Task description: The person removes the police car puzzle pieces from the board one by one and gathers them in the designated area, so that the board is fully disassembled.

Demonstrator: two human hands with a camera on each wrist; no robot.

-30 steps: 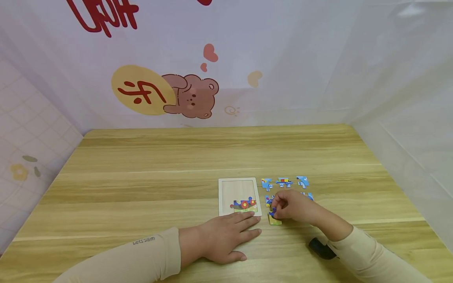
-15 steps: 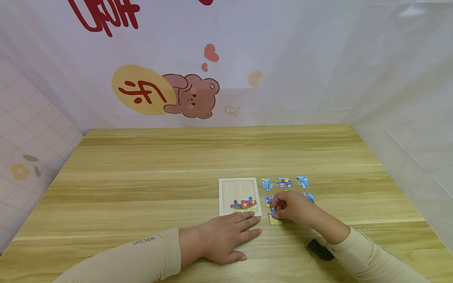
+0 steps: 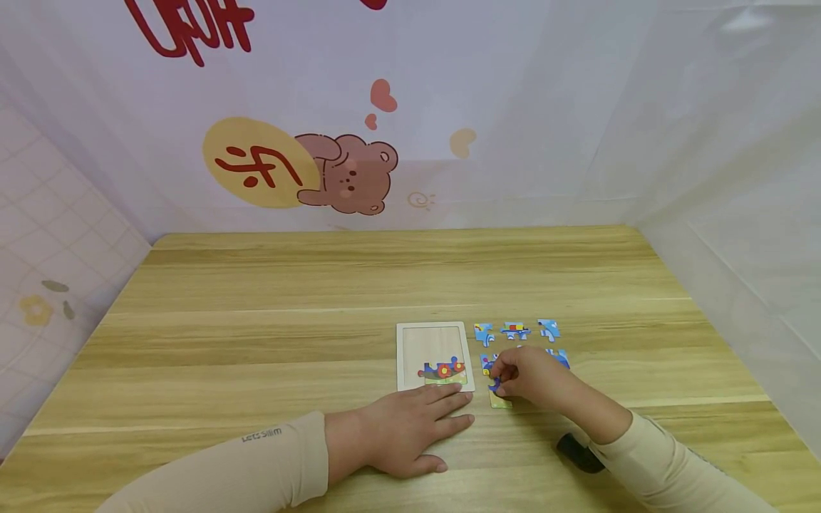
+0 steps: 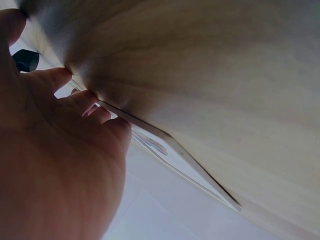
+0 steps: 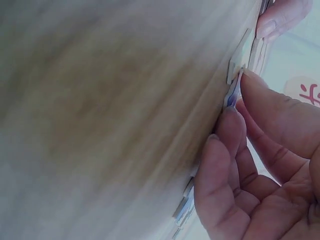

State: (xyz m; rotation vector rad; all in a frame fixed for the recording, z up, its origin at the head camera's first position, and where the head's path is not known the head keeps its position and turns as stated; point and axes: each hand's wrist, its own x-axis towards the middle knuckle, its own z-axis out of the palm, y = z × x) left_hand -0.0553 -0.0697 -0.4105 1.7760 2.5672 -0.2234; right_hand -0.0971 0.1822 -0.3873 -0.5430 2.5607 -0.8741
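My left hand (image 3: pixel 410 431) lies flat with straight fingers. Its fingertips rest on the near edge of a light wooden puzzle tray (image 3: pixel 399 356), also seen edge-on past the fingers in the left wrist view. Joined puzzle pieces (image 3: pixel 444 372), with red wheel shapes over green, fill the tray's near right part. Right of the tray, my right hand (image 3: pixel 535 374) pinches a blue and yellow-green puzzle piece (image 3: pixel 501 400) between thumb and forefinger. In the right wrist view that piece (image 5: pixel 233 95) stays low at the tabletop, its lower face hidden.
Several loose blue puzzle pieces (image 3: pixel 515 330) lie in rows behind my right hand, which partly covers the nearer ones (image 3: pixel 561 358). A black object (image 3: pixel 580 453) sits by the right wrist. The wooden table (image 3: pixel 288 285) meets a printed white backdrop (image 3: pixel 513 142) at its far edge.
The pinched puzzle piece has shifted slightly, ending a little further right. My right forearm has drawn slightly left; my left hand and the tray stay put.
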